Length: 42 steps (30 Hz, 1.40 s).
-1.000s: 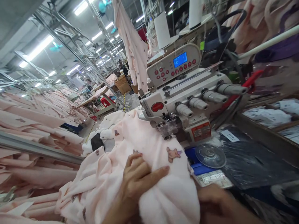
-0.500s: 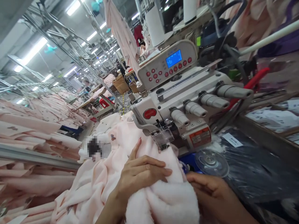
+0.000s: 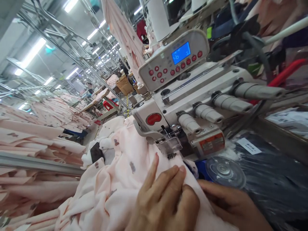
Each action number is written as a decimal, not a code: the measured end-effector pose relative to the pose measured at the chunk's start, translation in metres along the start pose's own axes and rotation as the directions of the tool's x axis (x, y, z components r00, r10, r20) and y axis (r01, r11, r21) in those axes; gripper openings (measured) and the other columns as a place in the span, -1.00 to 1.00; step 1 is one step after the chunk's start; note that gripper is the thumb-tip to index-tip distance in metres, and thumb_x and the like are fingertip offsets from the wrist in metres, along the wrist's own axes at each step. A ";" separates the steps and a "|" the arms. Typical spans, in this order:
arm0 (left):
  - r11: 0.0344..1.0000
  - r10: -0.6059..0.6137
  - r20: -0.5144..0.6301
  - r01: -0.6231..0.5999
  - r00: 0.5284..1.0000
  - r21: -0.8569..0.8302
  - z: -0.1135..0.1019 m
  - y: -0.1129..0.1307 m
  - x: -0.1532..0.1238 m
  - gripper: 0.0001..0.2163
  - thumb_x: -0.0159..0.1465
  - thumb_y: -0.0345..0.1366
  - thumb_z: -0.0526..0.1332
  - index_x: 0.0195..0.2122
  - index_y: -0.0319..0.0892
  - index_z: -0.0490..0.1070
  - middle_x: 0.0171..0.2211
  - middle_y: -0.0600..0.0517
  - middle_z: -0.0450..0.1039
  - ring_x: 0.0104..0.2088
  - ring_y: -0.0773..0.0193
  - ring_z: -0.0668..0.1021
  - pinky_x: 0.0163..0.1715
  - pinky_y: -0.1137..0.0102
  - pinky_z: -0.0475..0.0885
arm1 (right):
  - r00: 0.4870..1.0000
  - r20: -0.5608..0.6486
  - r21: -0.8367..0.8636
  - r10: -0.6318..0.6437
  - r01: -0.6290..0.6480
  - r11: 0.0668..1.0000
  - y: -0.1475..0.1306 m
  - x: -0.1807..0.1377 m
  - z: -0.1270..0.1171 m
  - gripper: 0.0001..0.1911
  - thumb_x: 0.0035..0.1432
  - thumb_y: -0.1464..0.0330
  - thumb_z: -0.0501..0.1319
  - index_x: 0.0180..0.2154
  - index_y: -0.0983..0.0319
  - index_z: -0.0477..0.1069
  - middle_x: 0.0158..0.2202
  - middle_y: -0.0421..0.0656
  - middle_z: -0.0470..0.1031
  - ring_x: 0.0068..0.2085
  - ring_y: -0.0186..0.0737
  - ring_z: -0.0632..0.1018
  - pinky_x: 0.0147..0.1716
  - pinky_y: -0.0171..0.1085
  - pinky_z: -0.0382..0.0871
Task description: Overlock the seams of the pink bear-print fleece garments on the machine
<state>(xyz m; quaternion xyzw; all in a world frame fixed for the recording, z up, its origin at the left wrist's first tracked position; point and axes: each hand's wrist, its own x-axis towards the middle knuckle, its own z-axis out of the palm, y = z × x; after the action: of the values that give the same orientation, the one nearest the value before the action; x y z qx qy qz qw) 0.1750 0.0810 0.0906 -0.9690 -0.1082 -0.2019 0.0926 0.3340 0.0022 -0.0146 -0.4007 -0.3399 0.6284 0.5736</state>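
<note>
A pale pink fleece garment [image 3: 117, 179] with small printed figures lies bunched in front of a white sewing machine [image 3: 192, 96]. My left hand [image 3: 166, 199] presses flat on the fabric, fingers stretched toward the presser foot [image 3: 169, 146]. My right hand [image 3: 228, 205] grips the fabric's right edge just below and to the right of the needle area. The cloth's leading edge sits under the presser foot. The machine's control panel [image 3: 173, 61] shows a lit blue screen and red buttons.
A clear round disc [image 3: 225, 171] lies on dark plastic sheeting to the right of the machine. Stacks of pink garments [image 3: 36, 134] fill the left side. A steel rail [image 3: 38, 163] runs along the left. Workbenches and a person stand far down the aisle.
Both hands have pushed the pink fabric forward toward the presser foot. My left hand has flattened and moved closer to the needle; the view has shifted nearer to the machine.
</note>
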 end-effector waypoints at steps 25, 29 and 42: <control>0.982 -0.169 -0.077 0.175 0.983 0.076 0.014 0.018 -0.011 -0.87 0.31 -0.43 0.06 -0.34 -0.15 0.36 -0.01 -0.02 0.61 -0.11 0.23 0.65 0.44 0.11 0.02 | 0.926 -0.206 -0.451 -0.316 0.197 0.871 -0.010 0.007 0.007 -0.85 0.06 0.28 0.27 -0.36 0.20 0.56 -0.46 -0.12 0.49 -0.34 0.02 0.56 -0.40 -0.25 0.53; 0.970 -0.245 -0.043 0.245 0.969 -0.003 0.023 0.012 -0.035 -0.95 0.20 -0.40 0.12 -0.33 -0.14 0.33 0.24 -0.10 0.40 0.20 0.03 0.50 0.44 -0.02 -0.06 | 0.908 -0.181 -0.508 -0.377 0.242 0.827 -0.002 0.000 -0.004 -0.89 0.08 0.32 0.23 -0.42 0.19 0.51 -0.46 -0.13 0.46 -0.34 -0.02 0.53 -0.41 -0.29 0.48; 0.907 -0.403 -0.305 0.332 0.863 -0.259 0.035 0.055 -0.028 -0.84 0.03 -0.46 0.11 -0.37 -0.08 0.29 -0.59 0.08 0.26 -0.60 0.26 0.34 -0.62 0.30 0.19 | 0.996 -0.032 0.033 -0.083 0.084 0.996 0.023 -0.035 0.003 -0.90 0.23 0.31 0.37 -0.21 0.14 0.50 -0.29 -0.25 0.47 -0.25 -0.19 0.48 -0.29 -0.41 0.43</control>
<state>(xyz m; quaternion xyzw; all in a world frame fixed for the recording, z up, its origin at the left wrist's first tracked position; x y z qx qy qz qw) 0.1767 0.0315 0.0404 -0.8827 -0.2527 -0.3953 -0.0265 0.3218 -0.0345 -0.0293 -0.3857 -0.3366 0.6033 0.6115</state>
